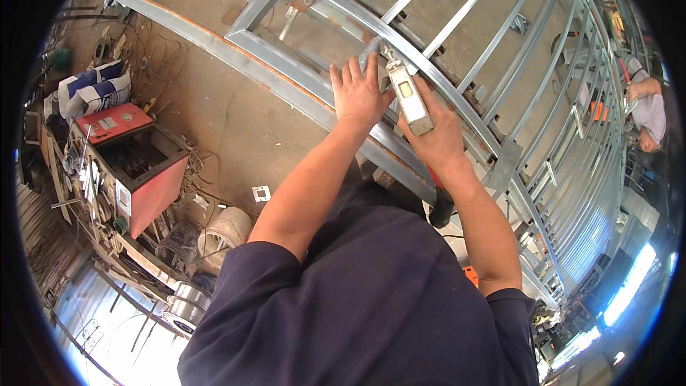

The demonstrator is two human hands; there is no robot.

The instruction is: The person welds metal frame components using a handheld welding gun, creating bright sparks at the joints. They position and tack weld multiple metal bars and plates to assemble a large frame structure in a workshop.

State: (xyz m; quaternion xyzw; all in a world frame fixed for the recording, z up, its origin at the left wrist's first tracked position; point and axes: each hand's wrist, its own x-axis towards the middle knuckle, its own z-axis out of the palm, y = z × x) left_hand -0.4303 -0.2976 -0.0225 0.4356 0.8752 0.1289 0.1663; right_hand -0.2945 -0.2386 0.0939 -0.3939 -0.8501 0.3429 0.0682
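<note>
Dark blue sleeves fill the foreground. Beyond them a long galvanized steel frame (457, 100) lies flat on the floor. The left hand (359, 93) presses spread on a rail, steadying it; the right hand (437, 141) is wrapped around a pale boxy tool (409, 94) aimed at the joint.

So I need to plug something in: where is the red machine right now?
In the head view the red machine sits on the floor at the person's left, well away from the left hand, beside the wire spools and below the white-and-blue sack.

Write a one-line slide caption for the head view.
Left hand pressed flat on a steel frame while the right hand grips a grey hand tool against it.
</note>
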